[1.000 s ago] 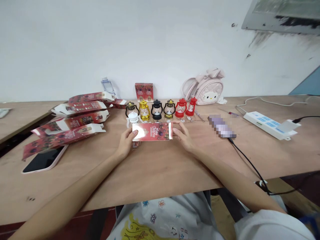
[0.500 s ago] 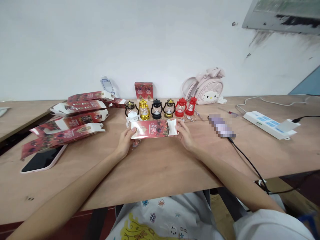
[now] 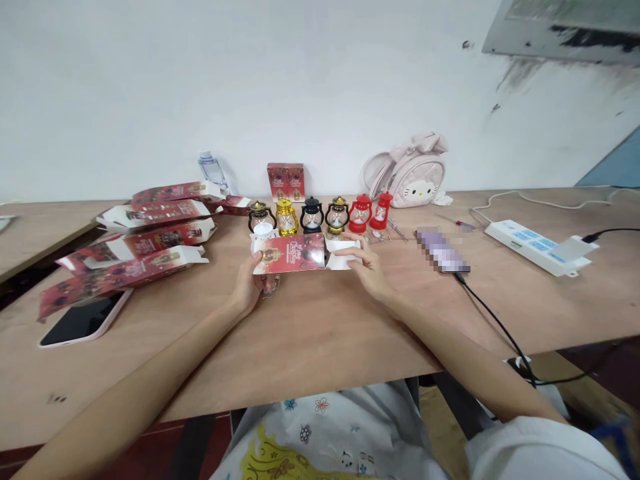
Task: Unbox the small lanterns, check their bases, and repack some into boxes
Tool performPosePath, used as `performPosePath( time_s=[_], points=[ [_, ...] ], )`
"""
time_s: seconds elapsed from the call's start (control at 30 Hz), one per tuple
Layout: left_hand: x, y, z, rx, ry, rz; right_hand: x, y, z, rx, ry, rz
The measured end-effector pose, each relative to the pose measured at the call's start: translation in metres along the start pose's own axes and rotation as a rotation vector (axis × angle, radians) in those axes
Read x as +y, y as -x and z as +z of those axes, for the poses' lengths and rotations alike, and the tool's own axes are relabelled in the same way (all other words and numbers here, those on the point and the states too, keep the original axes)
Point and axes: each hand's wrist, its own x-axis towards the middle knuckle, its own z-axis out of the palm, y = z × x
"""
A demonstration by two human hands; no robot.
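A red printed carton [image 3: 293, 253] lies lengthwise between my two hands over the middle of the wooden table [image 3: 325, 327]. My left hand [image 3: 249, 287] grips its left end, fingers closed around it. My right hand [image 3: 367, 267] holds the white flaps at its open right end. Right behind the carton stands a row of small lanterns: a white one [image 3: 263, 231], a gold one [image 3: 286, 217], a black one [image 3: 312, 215] and two red ones [image 3: 371, 212].
Several flat red cartons [image 3: 135, 250] lie stacked at the left, with a phone [image 3: 83, 321] in front of them. A small red box [image 3: 286, 181], a bottle [image 3: 211, 170] and a pink bag [image 3: 413, 173] stand by the wall. A power strip [image 3: 537, 245] and cables lie right.
The carton has gone from flat to opened up. Its right end now shows white flaps spread out, and my right hand has shifted onto them.
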Motion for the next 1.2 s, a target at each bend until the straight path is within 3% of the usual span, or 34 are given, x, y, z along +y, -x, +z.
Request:
performPosePath(
  time_s=[0.2, 0.5, 0.73, 1.03, 1.2],
  points=[
    [-0.001, 0.0, 0.0, 0.003, 0.002, 0.019, -0.004, 0.002, -0.003, -0.046, -0.109, -0.024],
    [-0.008, -0.003, -0.006, 0.018, -0.055, 0.051, 0.002, 0.001, 0.004, -0.013, -0.045, 0.015],
    [-0.01, -0.004, -0.008, -0.008, -0.094, 0.095, 0.006, 0.003, 0.005, -0.06, -0.041, 0.057],
    [-0.01, 0.002, -0.01, -0.066, -0.207, 0.101, 0.016, -0.001, 0.008, 0.039, -0.036, 0.038],
    [-0.003, 0.007, -0.007, -0.072, -0.332, 0.25, 0.019, -0.002, 0.009, 0.036, -0.026, 0.071]
  ],
)
